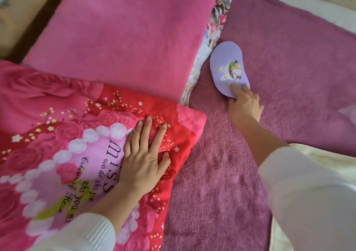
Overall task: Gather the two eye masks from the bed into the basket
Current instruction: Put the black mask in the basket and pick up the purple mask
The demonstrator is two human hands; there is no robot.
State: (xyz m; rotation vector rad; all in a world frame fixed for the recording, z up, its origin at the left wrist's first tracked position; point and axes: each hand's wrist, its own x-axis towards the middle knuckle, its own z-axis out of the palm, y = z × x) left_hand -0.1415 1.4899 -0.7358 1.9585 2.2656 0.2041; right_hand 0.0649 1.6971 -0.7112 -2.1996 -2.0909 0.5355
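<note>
One eye mask [228, 68] under right hand [244, 106] fingertips.

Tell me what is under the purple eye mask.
The purple eye mask lies on the mauve fleece blanket. The right hand pinches its near end. Its underside and strap are hidden.

One head cam only, wide-angle, so no 2nd view to share. Looks fwd and steeply down from above the bed [221, 183], close in, both forearms entering from the bottom edge. Top-left corner is blurred, prob. the bed frame or floor. Frame edges bend w/ lens distortion.
</note>
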